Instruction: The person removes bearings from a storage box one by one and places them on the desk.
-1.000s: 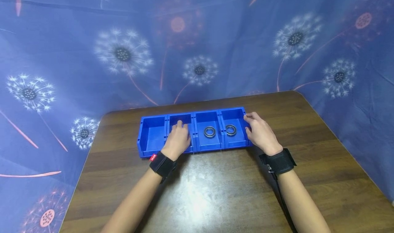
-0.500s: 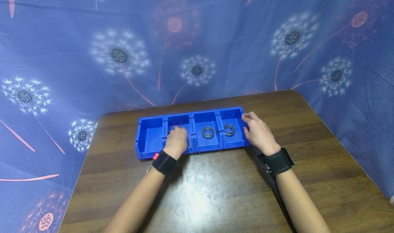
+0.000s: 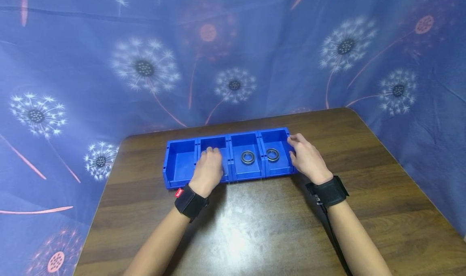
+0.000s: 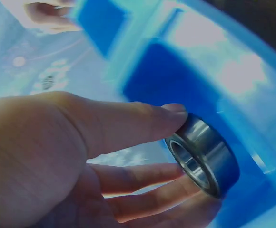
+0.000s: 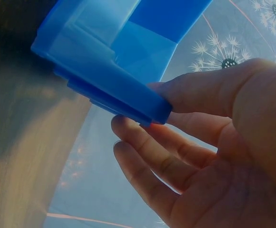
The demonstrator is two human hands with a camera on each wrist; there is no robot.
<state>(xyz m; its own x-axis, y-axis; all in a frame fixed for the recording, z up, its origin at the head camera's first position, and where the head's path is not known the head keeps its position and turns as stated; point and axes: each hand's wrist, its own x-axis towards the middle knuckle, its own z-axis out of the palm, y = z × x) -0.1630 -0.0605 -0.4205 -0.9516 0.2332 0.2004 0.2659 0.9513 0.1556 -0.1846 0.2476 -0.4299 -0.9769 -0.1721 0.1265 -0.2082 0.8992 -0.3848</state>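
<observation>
A metal ring (image 4: 209, 152) sits between the thumb and fingers of the left hand (image 3: 208, 168), which pinches it at the outer edge; the head view puts that hand over the second bin from the left in a row of blue bins (image 3: 185, 164), its back hiding the ring there; whether the ring touches the bin floor cannot be told. The step in hand appears to be handling this ring at that bin, though lifting and setting down look alike here; either way, the next move seems to call for a firm pinch and room from the walls, with the ring level before any release.

One bin over, a second ring (image 3: 242, 158) lies flat; a third ring (image 3: 267, 156) lies in the rightmost bin, near its left wall; the right hand (image 3: 309, 156) pinches that bin's outer wall between thumb and fingers, probably to steady the row. Black bands wrap both wrists; the bins stand on a wooden counter (image 3: 262, 227), a dandelion-patterned cloth (image 3: 276, 65) behind.
</observation>
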